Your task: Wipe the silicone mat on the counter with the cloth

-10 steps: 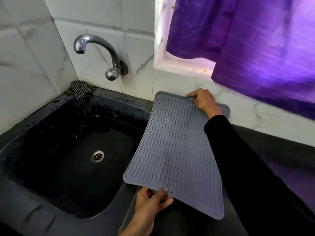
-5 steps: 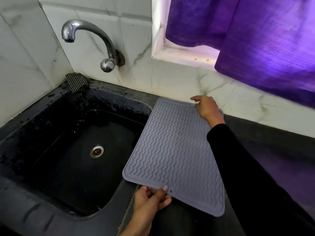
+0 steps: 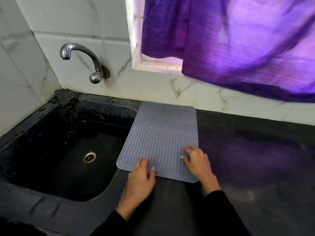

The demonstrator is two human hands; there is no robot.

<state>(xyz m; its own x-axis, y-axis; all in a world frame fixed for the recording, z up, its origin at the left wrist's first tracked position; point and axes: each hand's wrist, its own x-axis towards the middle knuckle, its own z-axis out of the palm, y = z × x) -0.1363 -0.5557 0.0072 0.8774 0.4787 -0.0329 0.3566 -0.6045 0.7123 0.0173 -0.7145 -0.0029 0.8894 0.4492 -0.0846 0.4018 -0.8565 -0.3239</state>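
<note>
The grey silicone mat (image 3: 160, 133) with wavy ridges lies flat on the dark counter (image 3: 247, 159), its left edge reaching slightly over the sink. My left hand (image 3: 141, 179) rests on the mat's near edge, fingers spread. My right hand (image 3: 196, 162) lies on the mat's near right part, fingers apart. Neither hand holds anything. A black-and-white checked cloth (image 3: 65, 97) sits bunched at the sink's far left corner, far from both hands.
A black sink (image 3: 56, 150) with a metal drain (image 3: 89, 157) fills the left side, its rim wet. A metal tap (image 3: 81, 60) sticks out of the tiled wall. A purple curtain (image 3: 238, 40) hangs over the window at the right.
The mat was held up by both hands, tilted over the sink edge; now it lies flat on the counter. My right hand has moved from the far edge to the near part.
</note>
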